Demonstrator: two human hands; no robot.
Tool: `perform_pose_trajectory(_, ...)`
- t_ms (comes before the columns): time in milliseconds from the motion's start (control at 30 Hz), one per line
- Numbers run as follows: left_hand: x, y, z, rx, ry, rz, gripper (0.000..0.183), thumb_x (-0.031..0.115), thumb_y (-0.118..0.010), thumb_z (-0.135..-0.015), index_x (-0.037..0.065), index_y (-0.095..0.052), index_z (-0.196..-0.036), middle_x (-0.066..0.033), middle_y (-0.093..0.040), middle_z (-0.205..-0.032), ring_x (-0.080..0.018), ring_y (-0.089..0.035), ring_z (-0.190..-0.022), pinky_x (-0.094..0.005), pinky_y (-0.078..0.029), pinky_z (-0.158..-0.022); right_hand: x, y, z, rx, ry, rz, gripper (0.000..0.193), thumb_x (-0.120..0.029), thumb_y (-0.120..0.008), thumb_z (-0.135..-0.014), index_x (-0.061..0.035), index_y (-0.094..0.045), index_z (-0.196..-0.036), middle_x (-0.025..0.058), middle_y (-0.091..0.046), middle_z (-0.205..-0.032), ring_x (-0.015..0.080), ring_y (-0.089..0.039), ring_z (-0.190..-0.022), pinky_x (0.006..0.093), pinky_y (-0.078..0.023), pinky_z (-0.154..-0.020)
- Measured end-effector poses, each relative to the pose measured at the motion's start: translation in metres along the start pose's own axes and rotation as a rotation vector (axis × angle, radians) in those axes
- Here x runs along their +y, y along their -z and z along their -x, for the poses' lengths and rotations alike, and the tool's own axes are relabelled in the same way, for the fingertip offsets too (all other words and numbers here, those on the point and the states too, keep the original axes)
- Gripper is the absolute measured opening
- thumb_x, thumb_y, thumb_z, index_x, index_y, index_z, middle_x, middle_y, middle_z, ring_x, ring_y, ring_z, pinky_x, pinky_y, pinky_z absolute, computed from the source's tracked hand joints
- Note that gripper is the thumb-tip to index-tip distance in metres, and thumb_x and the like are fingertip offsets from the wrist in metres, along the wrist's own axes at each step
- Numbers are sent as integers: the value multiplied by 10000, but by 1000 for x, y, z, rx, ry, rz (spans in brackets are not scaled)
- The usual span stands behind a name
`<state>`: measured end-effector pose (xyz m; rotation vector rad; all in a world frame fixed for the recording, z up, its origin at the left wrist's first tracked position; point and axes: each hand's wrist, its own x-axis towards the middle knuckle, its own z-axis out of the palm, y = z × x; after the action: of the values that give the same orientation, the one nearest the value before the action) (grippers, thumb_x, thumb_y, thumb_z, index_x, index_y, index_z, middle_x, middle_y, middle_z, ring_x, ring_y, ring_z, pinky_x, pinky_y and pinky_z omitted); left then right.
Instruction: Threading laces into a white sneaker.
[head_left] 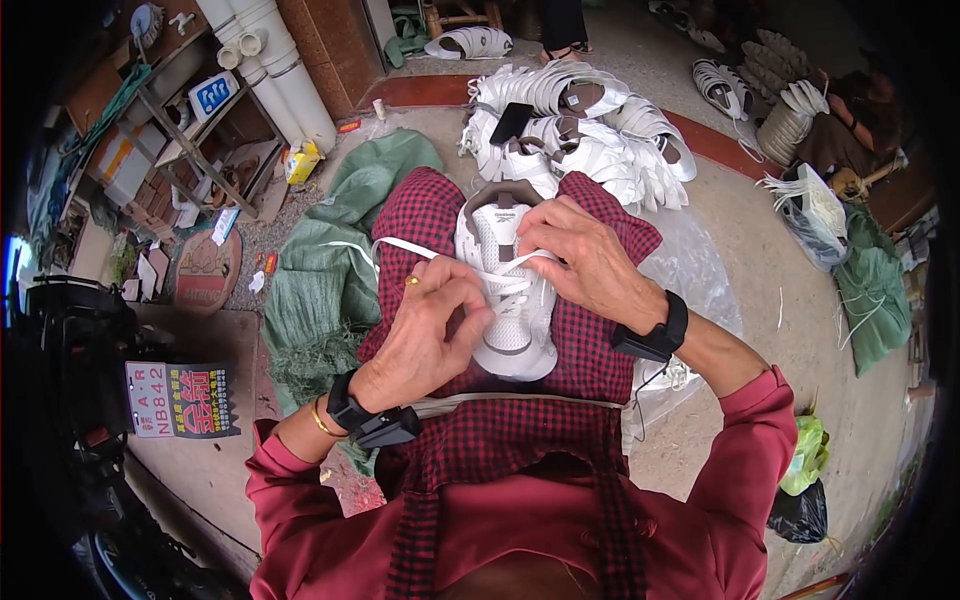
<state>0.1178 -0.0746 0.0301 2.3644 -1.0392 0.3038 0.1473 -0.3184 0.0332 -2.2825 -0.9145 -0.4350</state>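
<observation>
A white sneaker (515,335) with a brown collar lies on my lap, its toe toward me. Its white shoelace (405,244) crosses the tongue, and a loose length trails off to the left. My right hand (585,252) pinches part of the lace between thumb and fingers, over the upper eyelets. At the shoe's left side my left hand (428,325) is closed, with thumb and index fingertip brought together. The lace runs behind its fingers, and what they hold is hidden. A red-and-black checked apron (410,210) spreads under the shoe.
Beyond my knees lies a heap of white shoes (575,150) with a black phone (512,123) on top. A green woven sack (325,270) is at my left, clear plastic sheeting (700,290) at my right. Another person (865,120) sits at far right near more shoes.
</observation>
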Motion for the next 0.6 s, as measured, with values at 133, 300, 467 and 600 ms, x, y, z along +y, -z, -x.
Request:
perform_pose_trajectory(133, -12, 6, -5, -237, 349, 723, 147, 197, -523, -1031, 55, -552, -1058, -23, -599, -963, -70, -553, -777, -229, -489, -639, -3, -5, 4, 27, -28, -122, 108, -85, -615, -864, -5, -626, -935, 177, -636, -862, 382, -621, -742, 473, -492, -677)
perform_pose_trajectory(300, 2, 1, -4, -241, 497, 817, 299, 157, -659, -938, 76, -483, -1166, -24, -581, -947, -91, -579, -796, -226, -529, -652, 9, -4, 14, -56, -162, -157, 219, -156, -498, -925, 28, -618, -926, 164, -610, -696, 337, -628, -638, 416, -477, -606)
perform_pose_trajectory(467, 17, -17, 3, -152, 421, 497, 512, 12, -755, -823, 75, -430, -1213, -15, -571, -919, -79, -588, -732, -224, -490, -596, 9, 0, 14, -98, -236, -181, 265, -186, -498, -926, 40, -620, -861, 161, -615, -689, 297, -586, -576, 388, -444, -564)
perform_pose_trajectory(600, 0, -19, 2, -61, 317, 575, 285, -52, -652, -875, 26, -538, -1125, -48, -618, -894, -62, -607, -760, -220, -501, -650, 18, -7, 21, -72, -231, -280, 310, -227, -514, -954, 31, -624, -824, 128, -599, -660, 219, -532, -549, 358, -407, -547)
